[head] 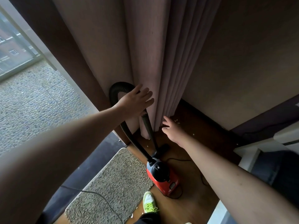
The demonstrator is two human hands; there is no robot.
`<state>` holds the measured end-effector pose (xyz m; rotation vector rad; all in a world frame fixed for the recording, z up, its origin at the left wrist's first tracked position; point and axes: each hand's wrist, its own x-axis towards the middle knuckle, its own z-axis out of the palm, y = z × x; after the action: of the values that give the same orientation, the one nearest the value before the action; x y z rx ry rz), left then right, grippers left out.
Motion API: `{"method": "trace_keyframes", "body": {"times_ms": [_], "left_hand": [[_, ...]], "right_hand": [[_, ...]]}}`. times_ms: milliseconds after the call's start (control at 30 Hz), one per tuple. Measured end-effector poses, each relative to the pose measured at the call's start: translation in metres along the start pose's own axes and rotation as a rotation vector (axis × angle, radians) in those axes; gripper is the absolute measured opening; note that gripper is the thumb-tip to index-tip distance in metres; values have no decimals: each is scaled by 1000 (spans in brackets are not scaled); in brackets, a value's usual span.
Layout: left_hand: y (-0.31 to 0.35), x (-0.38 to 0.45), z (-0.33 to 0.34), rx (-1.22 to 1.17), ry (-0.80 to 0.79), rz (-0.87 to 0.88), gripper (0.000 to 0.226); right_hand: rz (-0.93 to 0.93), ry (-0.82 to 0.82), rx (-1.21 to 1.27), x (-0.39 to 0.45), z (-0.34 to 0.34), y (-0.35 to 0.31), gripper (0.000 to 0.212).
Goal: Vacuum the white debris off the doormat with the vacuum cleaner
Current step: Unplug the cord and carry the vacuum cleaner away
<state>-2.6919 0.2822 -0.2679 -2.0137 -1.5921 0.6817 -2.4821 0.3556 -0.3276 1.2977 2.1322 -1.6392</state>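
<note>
A small red and black vacuum cleaner [162, 177] stands on the wooden floor beside the beige doormat [111, 181]. Its black hose [116, 89] loops up against the curtain and its tube [146, 122] comes back down to the floor. My left hand [136, 99] reaches out with straight fingers over the top of the tube, at the curtain's folds. My right hand [171, 129] is lower, fingers spread and relaxed, near the curtain's hem, holding nothing. White debris [177, 121] lies scattered on the floor by the wall; a few bits [131, 215] sit at the mat's near edge.
A long mauve curtain [161, 62] hangs in front. A black power cord [100, 198] crosses the mat. My foot in a white and green shoe [149, 202] stands by the mat. A glass door and pebbled balcony [32, 101] lie left; white furniture [252, 152] stands right.
</note>
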Motion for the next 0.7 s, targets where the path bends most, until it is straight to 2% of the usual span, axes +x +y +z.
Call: {"method": "trace_keyframes", "body": {"times_ms": [133,400,533,700], "left_hand": [[35,4,-13,-166,61,-83,57],[133,28,-84,-581,-93,-285,63],[187,48,-130,-709,-132,-285,65],[238,82,-190,-733,-110,-217,62]], "right_hand": [[-14,29,-103,-19,-4,12,61],[-37,314,-640,-105,-44,71,63],[24,422,-785,-154,-70,116,64],[100,524,-799,-212,-110,174,64]]}}
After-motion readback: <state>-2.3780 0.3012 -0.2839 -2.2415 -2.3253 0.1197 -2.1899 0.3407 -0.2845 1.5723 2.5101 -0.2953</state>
